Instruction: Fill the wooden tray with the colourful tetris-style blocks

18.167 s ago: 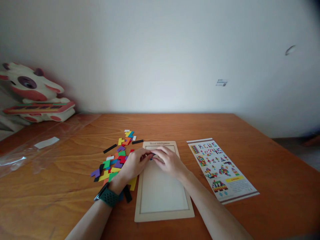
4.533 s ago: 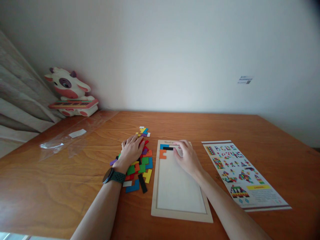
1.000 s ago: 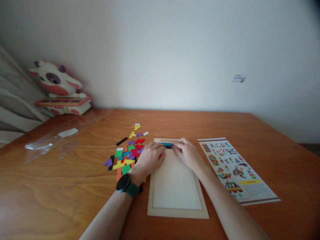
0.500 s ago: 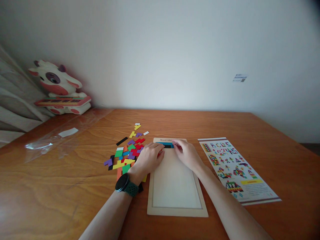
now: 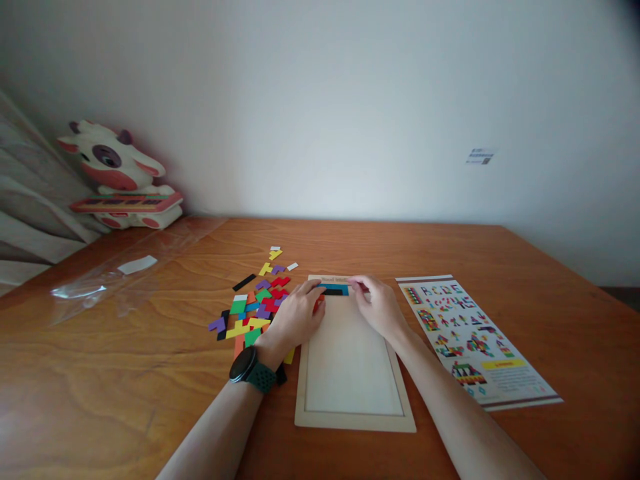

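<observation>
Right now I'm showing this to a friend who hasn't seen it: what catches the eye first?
The scatter of bright puzzle pieces on the wooden table, left of the pale puzzle board. Both hands meet at the board's far end, left hand and right hand, beside a blue and black piece. A cow toy sits far left.

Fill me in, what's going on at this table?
A person works on a shallow wooden puzzle tray on an orange-brown wooden table. The left hand and right hand both rest at its far end, beside a blue piece and a black bar already seated there. A pile of loose coloured puzzle pieces lies left of the tray, a printed pattern sheet right.
</observation>
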`<action>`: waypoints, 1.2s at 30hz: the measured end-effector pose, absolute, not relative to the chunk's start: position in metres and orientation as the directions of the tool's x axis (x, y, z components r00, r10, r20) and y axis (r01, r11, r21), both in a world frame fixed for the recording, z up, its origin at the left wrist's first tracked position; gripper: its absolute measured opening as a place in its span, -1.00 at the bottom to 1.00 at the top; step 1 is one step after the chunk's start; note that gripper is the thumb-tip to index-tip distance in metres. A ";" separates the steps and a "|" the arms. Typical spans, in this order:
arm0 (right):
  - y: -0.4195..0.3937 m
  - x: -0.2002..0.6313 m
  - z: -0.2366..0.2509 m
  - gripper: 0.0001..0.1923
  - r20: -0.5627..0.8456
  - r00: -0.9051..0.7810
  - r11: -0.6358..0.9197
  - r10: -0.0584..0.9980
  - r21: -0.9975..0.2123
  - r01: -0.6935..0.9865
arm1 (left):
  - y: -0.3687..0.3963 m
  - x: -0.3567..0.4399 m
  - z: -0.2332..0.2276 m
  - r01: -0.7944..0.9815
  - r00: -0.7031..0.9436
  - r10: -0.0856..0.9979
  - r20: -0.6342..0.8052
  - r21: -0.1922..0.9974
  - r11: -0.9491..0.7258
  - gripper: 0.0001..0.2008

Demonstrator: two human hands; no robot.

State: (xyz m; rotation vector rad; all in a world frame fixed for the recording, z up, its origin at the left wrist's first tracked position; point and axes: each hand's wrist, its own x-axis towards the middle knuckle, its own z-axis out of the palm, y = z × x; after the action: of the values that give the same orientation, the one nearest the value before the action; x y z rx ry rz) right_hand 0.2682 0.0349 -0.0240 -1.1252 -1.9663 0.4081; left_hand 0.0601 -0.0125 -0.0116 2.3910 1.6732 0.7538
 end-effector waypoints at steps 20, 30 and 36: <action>0.038 0.268 -0.033 -0.76 0.489 -0.313 0.570 0.814 -0.568 0.594 | -0.015 0.062 -0.009 0.900 0.241 0.915 0.325 0.278 -0.336 -0.70; 0.050 0.275 -0.044 -0.59 0.306 0.168 0.271 0.937 -0.941 0.202 | -0.002 0.022 -0.009 0.963 -0.085 0.927 0.366 0.268 -0.018 -0.77; 0.057 0.280 -0.053 -0.64 0.216 0.293 0.256 0.931 -0.961 -0.105 | 0.002 0.005 -0.007 0.960 -0.182 0.945 0.273 0.257 0.111 -0.76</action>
State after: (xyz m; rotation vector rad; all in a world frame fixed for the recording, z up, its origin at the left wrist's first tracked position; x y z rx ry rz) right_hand 0.2798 0.0574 -0.0527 -1.0529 -1.0074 0.8951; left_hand 0.0049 0.0018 -0.0074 2.0340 2.3716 0.6046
